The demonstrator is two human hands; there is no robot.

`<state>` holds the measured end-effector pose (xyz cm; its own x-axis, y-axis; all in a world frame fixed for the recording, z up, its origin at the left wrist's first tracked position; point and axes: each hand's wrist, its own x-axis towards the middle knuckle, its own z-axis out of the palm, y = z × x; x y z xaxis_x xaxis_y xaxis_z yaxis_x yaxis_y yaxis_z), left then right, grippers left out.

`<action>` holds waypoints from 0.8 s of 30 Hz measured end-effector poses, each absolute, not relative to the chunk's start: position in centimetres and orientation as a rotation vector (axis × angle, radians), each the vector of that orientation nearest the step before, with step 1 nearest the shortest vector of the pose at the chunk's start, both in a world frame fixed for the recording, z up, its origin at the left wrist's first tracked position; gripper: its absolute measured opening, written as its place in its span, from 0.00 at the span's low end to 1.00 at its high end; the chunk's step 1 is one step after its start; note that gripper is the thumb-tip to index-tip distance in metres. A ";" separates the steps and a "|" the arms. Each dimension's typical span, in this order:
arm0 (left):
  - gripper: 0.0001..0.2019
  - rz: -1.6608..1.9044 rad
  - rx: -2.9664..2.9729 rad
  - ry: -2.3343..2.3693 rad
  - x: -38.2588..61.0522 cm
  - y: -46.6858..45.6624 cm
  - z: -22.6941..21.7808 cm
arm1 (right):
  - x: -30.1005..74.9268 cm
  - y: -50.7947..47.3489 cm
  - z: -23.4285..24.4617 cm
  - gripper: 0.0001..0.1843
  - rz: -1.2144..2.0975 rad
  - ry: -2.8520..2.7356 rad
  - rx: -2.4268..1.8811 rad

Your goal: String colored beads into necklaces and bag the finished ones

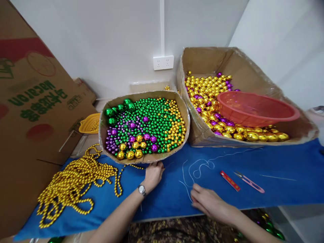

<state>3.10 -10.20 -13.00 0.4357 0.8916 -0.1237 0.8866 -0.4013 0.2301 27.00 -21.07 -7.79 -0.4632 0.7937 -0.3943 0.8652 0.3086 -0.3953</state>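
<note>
Pinching thin white thread (194, 176), my right hand (206, 200) has pink-handled metal snips (250, 182) rightward; I cannot tell my left hand (153, 175) grip, just before a bead-filled brown cardboard box (158, 157).

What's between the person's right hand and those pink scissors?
A slim red packet lies on the blue cloth between the right hand and the pink scissors, as the head view shows.

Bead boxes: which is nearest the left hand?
The box with green beads, right by the left hand; the others, including the big box with the red basin, are farther.
</note>
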 end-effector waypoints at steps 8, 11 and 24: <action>0.06 0.138 2.450 1.528 3.3 -10.6 -13.5 | 31.4 -17.1 -6.3 0.08 -0.751 2.417 1.720; 0.07 0.196 2.456 1.501 3.4 -10.8 -13.5 | 29.8 -12.5 -8.4 0.10 -0.641 2.434 1.815; 0.09 0.568 2.148 1.475 3.3 -11.2 -13.9 | 25.0 -11.4 -8.9 0.06 -0.667 2.700 1.347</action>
